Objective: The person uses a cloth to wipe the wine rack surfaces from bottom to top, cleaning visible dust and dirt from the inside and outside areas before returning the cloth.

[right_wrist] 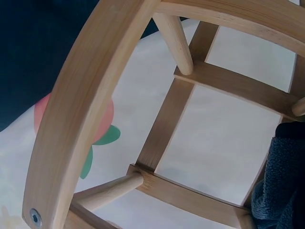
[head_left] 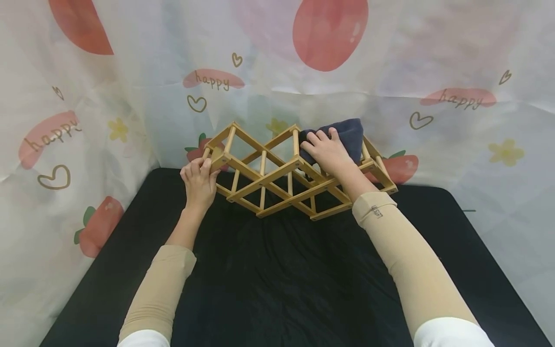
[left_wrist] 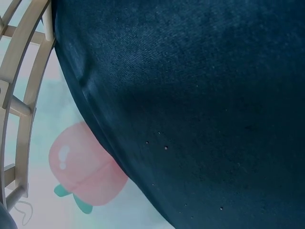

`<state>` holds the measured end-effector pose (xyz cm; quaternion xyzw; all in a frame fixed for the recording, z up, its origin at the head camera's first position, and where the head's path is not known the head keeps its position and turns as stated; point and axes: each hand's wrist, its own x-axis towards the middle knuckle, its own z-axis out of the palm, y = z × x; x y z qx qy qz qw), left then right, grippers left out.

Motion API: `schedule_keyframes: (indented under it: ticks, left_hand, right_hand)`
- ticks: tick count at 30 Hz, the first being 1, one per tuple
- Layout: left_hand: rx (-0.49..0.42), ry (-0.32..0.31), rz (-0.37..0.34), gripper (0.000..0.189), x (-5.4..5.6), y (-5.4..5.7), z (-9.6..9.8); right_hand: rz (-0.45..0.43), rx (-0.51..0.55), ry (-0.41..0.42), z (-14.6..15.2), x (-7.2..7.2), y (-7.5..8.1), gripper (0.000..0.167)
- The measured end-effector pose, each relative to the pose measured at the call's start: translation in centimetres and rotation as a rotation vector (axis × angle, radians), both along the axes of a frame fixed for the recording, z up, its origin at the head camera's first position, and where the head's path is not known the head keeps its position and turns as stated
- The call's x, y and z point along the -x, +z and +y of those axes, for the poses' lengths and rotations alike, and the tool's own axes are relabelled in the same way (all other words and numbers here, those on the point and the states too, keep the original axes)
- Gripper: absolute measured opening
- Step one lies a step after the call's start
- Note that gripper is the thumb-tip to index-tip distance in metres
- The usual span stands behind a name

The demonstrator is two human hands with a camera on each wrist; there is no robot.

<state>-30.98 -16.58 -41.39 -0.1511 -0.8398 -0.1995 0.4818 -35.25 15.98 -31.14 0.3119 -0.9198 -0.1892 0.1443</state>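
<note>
Rack (head_left: pixel 277 173) has left hand (head_left: pixel 200 183) gripping its nine-o'clock end; right hand (head_left: pixel 328 156), thumb hidden, touches cloth (head_left: pixel 350 132) toward two o'clock, grip unclear.

Forearm sleeves (head_left: pixel 416 260) were beige | right one bore dark printed marking (head_left: pixel 376 211) near wrist edge | upper sleeves (head_left: pixel 451 333) were white

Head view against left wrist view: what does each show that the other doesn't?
Only head: the right hand on the navy cloth, both sleeves, and the "happy" lettering.
Only left wrist: small pale specks on the table, not discernible from the head.
Both: part or all of the wooden rack, the dark table, and the fruit-printed backdrop.
</note>
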Motion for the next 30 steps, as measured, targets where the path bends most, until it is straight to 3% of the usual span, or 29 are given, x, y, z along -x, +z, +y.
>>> schedule_keyframes:
  ticks: [7, 20, 25, 30]
  left_hand:
    - [0.004, -0.002, -0.009, 0.041, -0.02, 0.09, 0.05]
    - [0.000, -0.006, -0.021, 0.035, -0.09, 0.14, 0.12]
    - [-0.012, -0.007, -0.014, 0.037, -0.12, 0.18, 0.16]
    - [-0.021, 0.003, -0.024, 0.040, -0.15, 0.01, 0.17]
  right_hand:
    - [-0.083, 0.011, -0.087, -0.02, -0.07, 0.17, 0.052]
    - [-0.145, -0.014, -0.235, -0.11, -0.07, 0.31, 0.057]
    - [-0.128, 0.006, -0.208, -0.07, 0.02, 0.14, 0.055]
    - [-0.012, 0.113, -0.090, 0.18, -0.16, -0.17, 0.046]
